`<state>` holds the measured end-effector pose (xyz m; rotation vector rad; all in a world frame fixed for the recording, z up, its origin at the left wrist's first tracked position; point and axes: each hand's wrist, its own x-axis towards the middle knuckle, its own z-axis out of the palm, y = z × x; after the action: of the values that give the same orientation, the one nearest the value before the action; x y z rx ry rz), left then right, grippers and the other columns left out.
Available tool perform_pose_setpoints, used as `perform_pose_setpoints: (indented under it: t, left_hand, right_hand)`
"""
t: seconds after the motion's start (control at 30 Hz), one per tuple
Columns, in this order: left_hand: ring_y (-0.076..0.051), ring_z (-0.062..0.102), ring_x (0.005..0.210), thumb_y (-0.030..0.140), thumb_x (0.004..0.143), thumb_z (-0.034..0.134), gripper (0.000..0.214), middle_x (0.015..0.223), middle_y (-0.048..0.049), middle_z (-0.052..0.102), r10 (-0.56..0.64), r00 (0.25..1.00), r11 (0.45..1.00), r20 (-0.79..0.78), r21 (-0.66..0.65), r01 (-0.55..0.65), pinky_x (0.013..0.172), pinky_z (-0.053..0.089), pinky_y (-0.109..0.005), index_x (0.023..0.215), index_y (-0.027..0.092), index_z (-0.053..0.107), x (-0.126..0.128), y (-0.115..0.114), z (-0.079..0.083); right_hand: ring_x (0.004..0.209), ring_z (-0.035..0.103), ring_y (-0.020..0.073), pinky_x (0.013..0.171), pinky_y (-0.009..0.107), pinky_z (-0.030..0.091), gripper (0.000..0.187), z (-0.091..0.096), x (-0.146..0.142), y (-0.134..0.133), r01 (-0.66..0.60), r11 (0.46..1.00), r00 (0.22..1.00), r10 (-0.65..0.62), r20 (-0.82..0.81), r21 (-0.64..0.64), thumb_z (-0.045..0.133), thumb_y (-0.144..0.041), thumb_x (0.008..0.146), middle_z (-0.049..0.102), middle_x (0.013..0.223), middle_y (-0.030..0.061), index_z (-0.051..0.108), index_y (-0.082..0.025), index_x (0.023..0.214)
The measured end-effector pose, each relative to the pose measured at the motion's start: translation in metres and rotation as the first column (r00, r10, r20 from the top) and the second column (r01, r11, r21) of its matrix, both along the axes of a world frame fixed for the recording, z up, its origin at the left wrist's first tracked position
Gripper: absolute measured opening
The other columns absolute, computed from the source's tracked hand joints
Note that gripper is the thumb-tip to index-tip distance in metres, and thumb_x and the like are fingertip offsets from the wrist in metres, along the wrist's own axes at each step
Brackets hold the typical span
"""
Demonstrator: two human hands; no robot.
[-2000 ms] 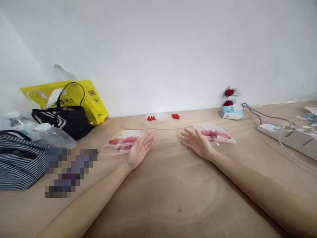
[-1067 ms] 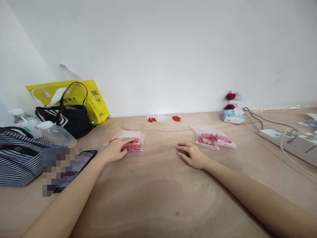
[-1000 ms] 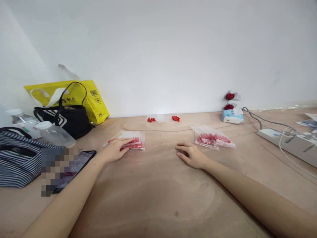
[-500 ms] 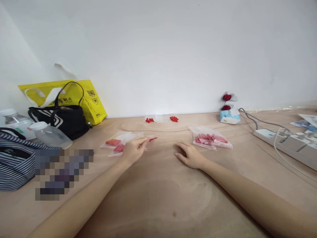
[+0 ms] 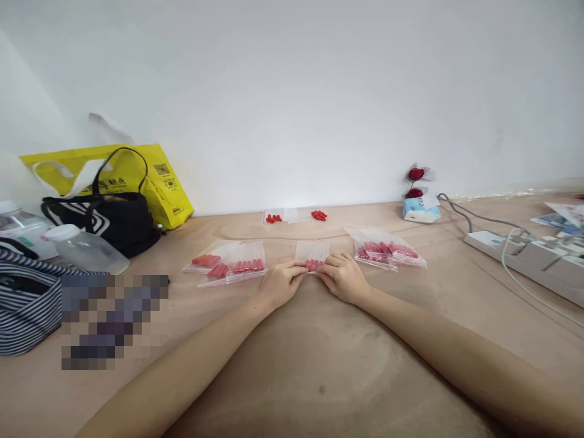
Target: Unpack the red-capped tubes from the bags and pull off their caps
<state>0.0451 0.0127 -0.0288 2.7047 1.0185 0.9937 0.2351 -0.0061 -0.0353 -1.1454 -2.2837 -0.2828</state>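
Between my hands, flat on the table, lies a small clear zip bag (image 5: 312, 250) with several red capsule-like pieces in it. My left hand (image 5: 281, 283) pinches its near left corner. The near right corner is between the closed fingers of my right hand (image 5: 345, 277). Left of my left hand, a group of similar bags (image 5: 246, 255) holds red pieces, one with more orange ones. Another overlapping pile of filled bags (image 5: 387, 250) is just beyond my right hand to the right.
Loose red pieces (image 5: 319, 215) lie by clear bags near the wall. At left are a yellow bag (image 5: 173, 188), a black bag (image 5: 132, 225), plastic bottles (image 5: 93, 249) and a striped bag (image 5: 27, 310). At right stand a tissue pack (image 5: 420, 211) and a power strip (image 5: 493, 248).
My left hand has brought the bag from the left group rightward to the middle. My right hand has moved slightly left and closed on the bag's other corner.
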Motion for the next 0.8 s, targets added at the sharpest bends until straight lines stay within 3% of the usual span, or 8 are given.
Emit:
perform_pose_setpoints:
  t: [0.2,0.33,0.57,0.8]
  left_hand:
    - [-0.016,0.058,0.077,0.017,0.077,0.055,0.012,0.078,-0.0024,0.066,0.051,0.998,0.998,-0.042,0.033,-0.05,0.075,0.046,-0.032,0.074,0.019,0.066,-0.0122,-0.0015,0.0036]
    - [-0.015,0.058,0.072,0.016,0.076,0.057,0.011,0.073,-0.0021,0.065,0.086,0.996,0.996,-0.04,0.008,-0.085,0.069,0.046,-0.03,0.07,0.019,0.066,-0.0109,-0.0021,0.0018]
    - [-0.016,0.058,0.08,0.029,0.08,0.052,0.017,0.086,-0.0036,0.066,-0.014,1.0,0.996,-0.026,0.09,0.016,0.075,0.046,-0.03,0.085,0.02,0.065,-0.0095,-0.0061,0.0048]
    - [-0.014,0.057,0.073,0.025,0.083,0.048,0.02,0.075,-0.0028,0.064,-0.066,0.996,0.997,-0.055,0.022,0.067,0.07,0.046,-0.028,0.075,0.019,0.065,-0.0076,-0.0054,0.0045]
  right_hand:
    - [0.079,0.046,0.0162,0.07,0.031,0.026,0.021,0.0021,-0.0057,0.0031,-0.067,0.998,0.998,0.067,0.014,-0.008,0.044,-0.025,0.085,0.06,0.077,0.0043,0.065,-0.02,0.084]
    - [0.074,0.047,0.0148,0.068,0.031,0.024,0.019,0.0021,-0.0056,0.0027,-0.086,0.995,0.995,0.084,-0.046,-0.059,0.05,-0.027,0.082,0.06,0.069,0.0019,0.066,-0.022,0.073]
    - [0.071,0.05,0.0127,0.067,0.029,0.021,0.016,0.0011,-0.0051,-0.0005,-0.011,0.992,0.986,-0.01,-0.168,-0.127,0.059,-0.031,0.076,0.059,0.063,-0.0017,0.064,-0.023,0.063]
    - [0.069,0.052,0.011,0.068,0.029,0.022,0.015,0.0011,-0.0054,-0.0027,0.003,0.99,0.978,-0.033,-0.206,-0.141,0.062,-0.029,0.074,0.06,0.063,-0.0027,0.063,-0.022,0.061]
